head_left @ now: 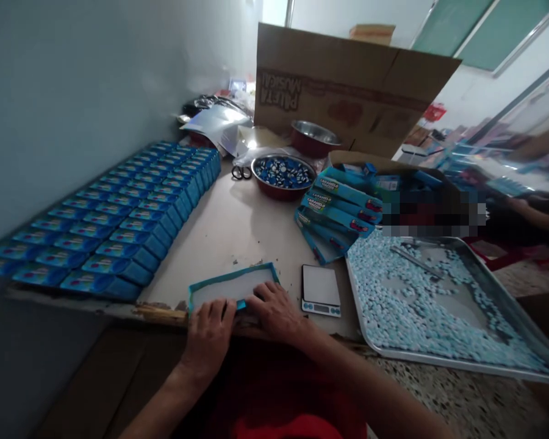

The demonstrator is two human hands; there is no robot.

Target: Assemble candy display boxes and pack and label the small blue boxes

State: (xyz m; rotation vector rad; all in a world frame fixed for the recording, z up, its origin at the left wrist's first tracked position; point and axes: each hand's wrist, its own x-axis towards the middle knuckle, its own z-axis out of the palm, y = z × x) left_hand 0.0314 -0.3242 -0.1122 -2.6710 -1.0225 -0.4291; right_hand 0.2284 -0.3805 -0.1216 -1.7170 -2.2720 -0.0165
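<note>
A flat blue carton (232,285) lies at the table's near edge, its pale inner side up. My left hand (209,332) rests on its near edge with fingers curled over the blue rim. My right hand (277,311) lies beside it on the carton's right end, fingers bent and pressing down. Both hands grip the same carton. A small digital scale (321,290) sits just right of my right hand.
Rows of closed blue boxes (114,219) fill the table's left side. A metal tray (498,292) of several small blue and white candies lies at right. Behind are flat blue cartons (336,216), a bowl of blue pieces (283,174), scissors (241,172), an empty bowl (315,135) and a cardboard box (348,85).
</note>
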